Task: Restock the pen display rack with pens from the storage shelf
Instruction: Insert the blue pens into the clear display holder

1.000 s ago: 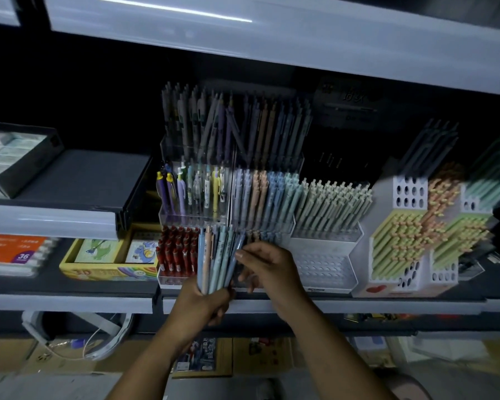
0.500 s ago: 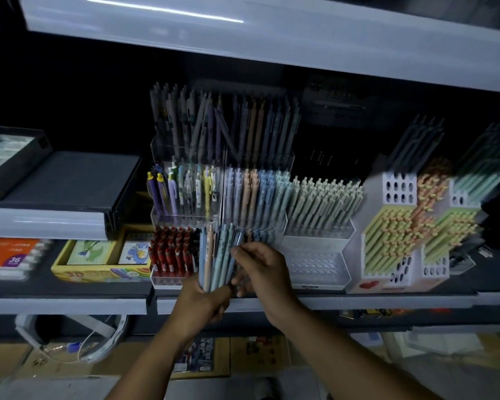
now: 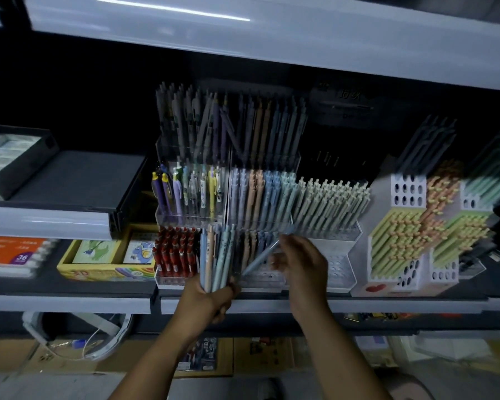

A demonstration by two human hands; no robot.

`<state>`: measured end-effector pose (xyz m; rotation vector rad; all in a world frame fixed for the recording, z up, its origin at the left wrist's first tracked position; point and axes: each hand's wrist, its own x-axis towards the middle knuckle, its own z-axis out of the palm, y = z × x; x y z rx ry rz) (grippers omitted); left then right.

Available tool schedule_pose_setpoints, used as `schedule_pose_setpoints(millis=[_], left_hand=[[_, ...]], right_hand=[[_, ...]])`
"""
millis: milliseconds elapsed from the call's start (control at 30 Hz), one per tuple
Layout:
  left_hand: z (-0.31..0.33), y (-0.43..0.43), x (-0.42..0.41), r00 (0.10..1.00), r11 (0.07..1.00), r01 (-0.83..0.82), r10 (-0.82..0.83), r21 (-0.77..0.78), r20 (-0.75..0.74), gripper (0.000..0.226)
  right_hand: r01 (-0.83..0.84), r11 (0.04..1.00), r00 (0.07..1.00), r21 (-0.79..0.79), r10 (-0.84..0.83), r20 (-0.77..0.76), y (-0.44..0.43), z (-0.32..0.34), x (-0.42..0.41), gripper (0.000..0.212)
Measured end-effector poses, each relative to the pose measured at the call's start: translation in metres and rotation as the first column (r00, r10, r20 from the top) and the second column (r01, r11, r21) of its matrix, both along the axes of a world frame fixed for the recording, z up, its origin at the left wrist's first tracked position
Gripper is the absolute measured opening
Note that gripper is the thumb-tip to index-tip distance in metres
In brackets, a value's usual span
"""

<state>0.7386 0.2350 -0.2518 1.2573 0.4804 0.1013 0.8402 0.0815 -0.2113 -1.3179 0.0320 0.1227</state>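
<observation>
My left hand (image 3: 207, 295) grips a bundle of pastel pens (image 3: 217, 255) upright in front of the clear tiered pen display rack (image 3: 185, 217). A single light blue pen (image 3: 260, 259) is pinched in my right hand (image 3: 300, 261); it slants up to the right, its lower end near the bundle. The rack holds rows of pastel pens (image 3: 260, 197) in the middle tier, dark pens at the back and red pens (image 3: 175, 252) at lower left. The lowest slots behind my right hand are partly hidden.
A white perforated holder (image 3: 338, 267) with cream pens stands right of the rack. White honeycomb stands (image 3: 407, 192) with green and orange pens fill the far right. A yellow box (image 3: 104, 269) and an orange packet (image 3: 12, 252) sit at left. Cardboard boxes lie on the floor below.
My right hand has drawn one light blue pen out of the bundle and moved it up and to the right. The left hand still holds the bundle in the same place.
</observation>
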Motion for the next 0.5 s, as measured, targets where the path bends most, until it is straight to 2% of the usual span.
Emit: schedule_pose_setpoints(millis=[100, 233, 400, 500], left_hand=[[0.001, 0.002, -0.001, 1.000, 0.998, -0.016, 0.017, -0.055, 0.013, 0.008], [0.001, 0.003, -0.001, 0.999, 0.998, -0.043, 0.045, -0.040, 0.031, 0.010], [-0.002, 0.005, -0.001, 0.997, 0.997, -0.072, 0.072, 0.013, 0.017, 0.014], [0.000, 0.005, -0.002, 0.997, 0.997, -0.075, 0.074, 0.014, 0.035, 0.012]], right_hand=[[0.098, 0.994, 0.991, -0.051, -0.092, 0.097, -0.011, -0.008, 0.017, 0.007], [0.077, 0.959, 0.967, -0.273, -0.005, 0.256, -0.014, -0.031, 0.029, 0.013], [0.030, 0.952, 0.962, -0.304, 0.055, 0.266, -0.009, -0.046, 0.033, 0.021], [0.030, 0.925, 0.958, -0.379, 0.081, 0.274, -0.010, -0.054, 0.037, 0.025]])
